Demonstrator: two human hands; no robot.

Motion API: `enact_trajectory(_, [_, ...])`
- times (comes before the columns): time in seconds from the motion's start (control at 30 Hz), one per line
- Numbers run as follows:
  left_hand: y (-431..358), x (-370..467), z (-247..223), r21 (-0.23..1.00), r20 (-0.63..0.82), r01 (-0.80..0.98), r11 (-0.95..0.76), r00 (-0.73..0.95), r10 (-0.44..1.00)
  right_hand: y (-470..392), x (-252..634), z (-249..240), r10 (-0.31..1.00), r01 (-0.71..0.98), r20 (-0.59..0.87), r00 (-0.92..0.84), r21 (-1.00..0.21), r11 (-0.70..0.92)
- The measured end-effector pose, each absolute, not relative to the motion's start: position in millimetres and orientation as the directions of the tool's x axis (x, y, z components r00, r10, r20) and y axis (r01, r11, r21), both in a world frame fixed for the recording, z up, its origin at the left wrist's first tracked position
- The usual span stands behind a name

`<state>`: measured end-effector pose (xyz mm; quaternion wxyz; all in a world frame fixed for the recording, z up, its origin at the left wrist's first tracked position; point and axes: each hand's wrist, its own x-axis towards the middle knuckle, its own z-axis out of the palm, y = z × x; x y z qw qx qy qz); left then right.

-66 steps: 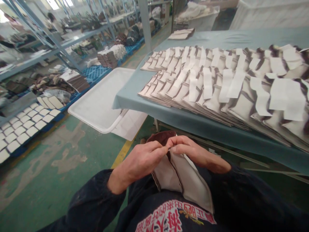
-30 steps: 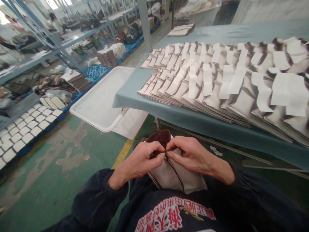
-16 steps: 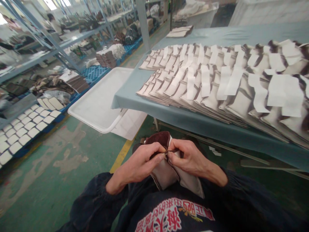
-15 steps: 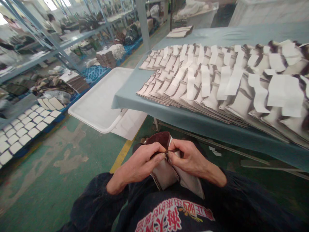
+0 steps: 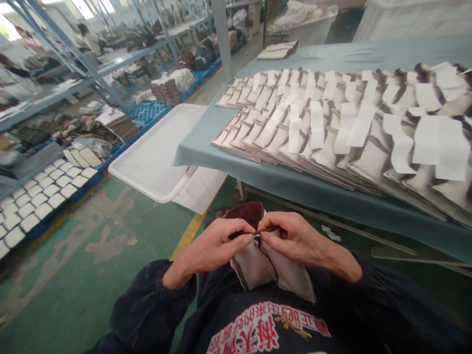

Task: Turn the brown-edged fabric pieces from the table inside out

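Low in front of my body, both hands pinch the edge of a light beige sewn piece [image 5: 254,268] with dark trim. My left hand [image 5: 217,243] grips it with thumb and forefinger. From the other side my right hand [image 5: 295,238] pinches the same edge, the fingertips of the two hands almost touching. A tiny bright spot shows between them, too small to make out. Two beige panels hang below my fingers over the dark apron. Behind my hands rises a dark brown fuzzy part [image 5: 245,211]; whether it belongs to the same piece I cannot tell.
Ahead and right, a table with a blue-green cover [image 5: 199,142] bears rows of similar beige pieces [image 5: 291,140] with white paper strips [image 5: 356,125]. A white plastic bin [image 5: 147,182] stands beside its left corner. Pale pads [image 5: 40,196] lie far left; people sit behind racks.
My right hand has shifted slightly to the right, its fingers still pinching the edge. The whole view has swung a little; both hands keep their hold.
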<state>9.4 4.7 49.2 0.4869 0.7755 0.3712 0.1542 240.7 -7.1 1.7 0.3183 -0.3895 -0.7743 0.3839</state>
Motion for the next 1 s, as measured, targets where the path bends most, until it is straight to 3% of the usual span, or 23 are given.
enact_trajectory(0.23, [4, 15, 45, 0.876, -0.167, 0.459, -0.15, 0.579, 0.798, -4, 237, 1, 0.852, 0.349, 0.191, -0.487, -0.852, 0.39])
enact_trajectory(0.43, [-4, 26, 40, 0.81, 0.012, 0.495, -0.315, 0.523, 0.852, 1, 240, 11, 0.827, 0.415, 0.051, -0.56, -0.846, 0.334])
enact_trajectory(0.57, [-10, 28, 40, 0.732, 0.062, 0.549, -0.404, 0.537, 0.842, 4, 242, 20, 0.787, 0.484, 0.043, -0.615, -0.768, 0.42])
enact_trajectory(0.7, [-12, 24, 42, 0.635, 0.008, 0.632, -0.445, 0.57, 0.822, 1, 240, 14, 0.783, 0.543, 0.171, -0.598, -0.632, 0.553])
enact_trajectory(0.8, [-12, 23, 42, 0.665, -0.029, 0.604, -0.439, 0.608, 0.793, -7, 235, 3, 0.8, 0.595, 0.339, -0.495, -0.538, 0.596])
enact_trajectory(1.0, [-11, 34, 24, 0.586, 0.092, 0.706, -0.398, 0.43, 0.898, -16, 221, -16, 0.765, 0.629, 0.553, -0.329, -0.476, 0.614])
